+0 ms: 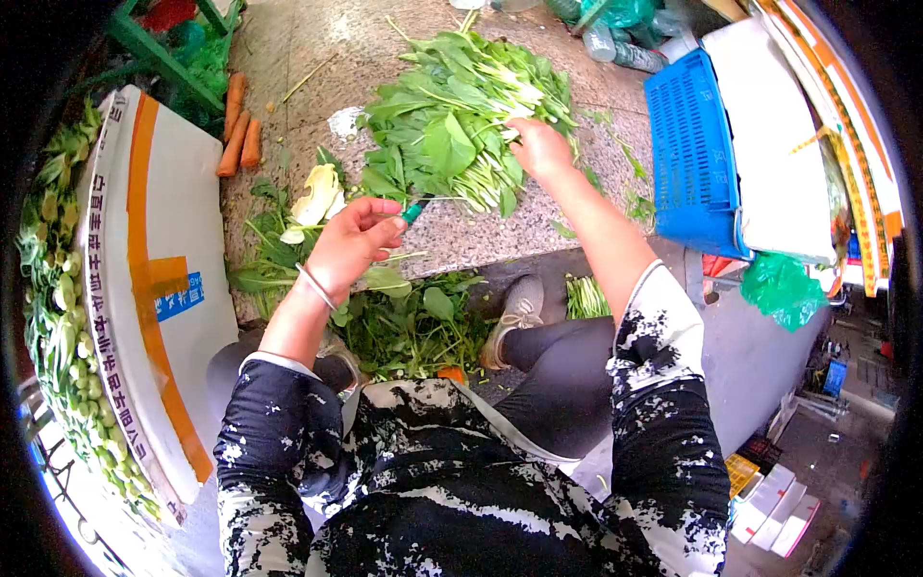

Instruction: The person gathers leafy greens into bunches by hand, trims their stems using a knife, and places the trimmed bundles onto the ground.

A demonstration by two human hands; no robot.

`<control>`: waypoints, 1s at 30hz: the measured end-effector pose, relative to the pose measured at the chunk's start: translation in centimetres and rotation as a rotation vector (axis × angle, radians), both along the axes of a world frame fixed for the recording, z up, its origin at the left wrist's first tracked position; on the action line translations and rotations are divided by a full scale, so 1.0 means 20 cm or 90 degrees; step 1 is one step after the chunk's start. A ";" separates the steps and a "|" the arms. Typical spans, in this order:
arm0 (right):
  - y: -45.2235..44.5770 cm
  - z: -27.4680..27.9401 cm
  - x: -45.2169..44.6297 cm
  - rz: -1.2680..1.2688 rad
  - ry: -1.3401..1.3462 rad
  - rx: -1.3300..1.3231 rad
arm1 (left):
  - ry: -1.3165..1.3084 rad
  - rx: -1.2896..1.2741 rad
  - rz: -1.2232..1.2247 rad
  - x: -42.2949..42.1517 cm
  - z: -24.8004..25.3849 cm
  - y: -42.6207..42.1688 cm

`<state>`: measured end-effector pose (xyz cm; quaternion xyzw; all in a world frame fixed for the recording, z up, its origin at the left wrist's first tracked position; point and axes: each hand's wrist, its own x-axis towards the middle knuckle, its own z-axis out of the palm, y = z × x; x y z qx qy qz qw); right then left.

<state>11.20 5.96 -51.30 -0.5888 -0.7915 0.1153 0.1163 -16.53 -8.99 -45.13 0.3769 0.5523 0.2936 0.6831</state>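
Observation:
A big heap of leafy greens [447, 144] lies on the speckled stone table [452, 240], its pale cut stems pointing right and toward me. My right hand [543, 152] is at the heap's right side, fingers closed around some stems; the fingertips are partly hidden among them. To the left and nearer to me, my left hand [361, 238] is closed on a small green-handled knife [413, 213], whose thin blade shows only faintly beside the heap's lower edge. Loose trimmed leaves [274, 240] and a pale yellow leaf [319, 195] lie left of that hand.
Several carrots [238, 135] lie at the table's left. A white foam box [183, 231] stands on the left, a blue plastic basket [692, 154] on the right. Discarded leaves [423, 322] and a stem bundle [586, 297] are below the table edge by my feet. A green plastic bag [784, 291] hangs right.

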 end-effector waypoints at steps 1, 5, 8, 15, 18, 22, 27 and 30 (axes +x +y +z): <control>0.00 -0.03 -0.02 0.001 -0.025 0.024 | -0.003 -0.002 0.006 0.00 0.00 0.00; 0.02 -0.06 -0.03 -0.012 -0.041 -0.073 | 0.004 0.001 -0.009 0.00 0.03 -0.01; 0.06 0.04 -0.01 -0.038 0.154 -0.182 | -0.021 -0.003 -0.007 0.02 -0.01 -0.02; -0.07 0.32 0.02 -0.350 0.732 -0.519 | -0.060 -0.033 -0.049 0.12 -0.01 -0.03; -0.18 0.47 -0.02 -0.358 0.889 -0.591 | -0.121 -0.047 -0.053 0.15 -0.02 -0.02; -0.34 0.55 -0.14 -0.273 0.781 -0.591 | -0.225 -0.052 -0.064 0.22 0.00 -0.01; -0.47 0.50 -0.31 -0.090 0.605 -0.589 | -0.500 -0.106 0.187 0.27 -0.03 0.03; -0.46 0.43 -0.33 -0.080 0.573 -0.591 | -0.551 -0.085 0.247 0.23 -0.05 0.05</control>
